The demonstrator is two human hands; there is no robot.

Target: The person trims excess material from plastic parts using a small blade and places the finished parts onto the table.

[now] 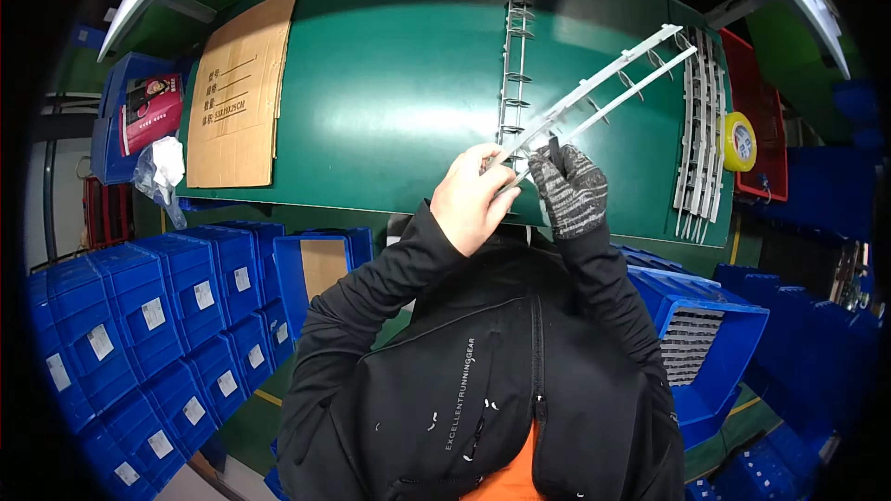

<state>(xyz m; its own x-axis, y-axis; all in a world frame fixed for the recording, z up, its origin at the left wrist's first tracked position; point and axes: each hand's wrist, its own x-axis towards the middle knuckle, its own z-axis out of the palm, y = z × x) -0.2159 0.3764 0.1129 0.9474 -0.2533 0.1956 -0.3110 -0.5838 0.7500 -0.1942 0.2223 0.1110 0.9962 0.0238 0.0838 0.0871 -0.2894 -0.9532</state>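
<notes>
My bare left hand (471, 199) is closed on the near end of a long light-grey rail frame (601, 83). Two parallel bars with dark curved pieces between them make up this frame, which slants up to the right over the table. Close by, my right hand (573, 187), in a grey-black knitted glove, is closed at the frame's lower bar. A small dark piece (555, 150) shows at its fingertips; its kind cannot be made out. Behind my left hand a similar rail frame (516, 60) lies on the green table (390, 83), its near end hidden.
Several more rail frames (701, 134) lie side by side at the table's right edge, beside a yellow tape roll (740, 142) and a red bin (775, 148). A flat cardboard sheet (237, 97) covers the left end. Blue crates (200, 297) stand stacked lower left; another blue crate (715, 315) holds grey parts.
</notes>
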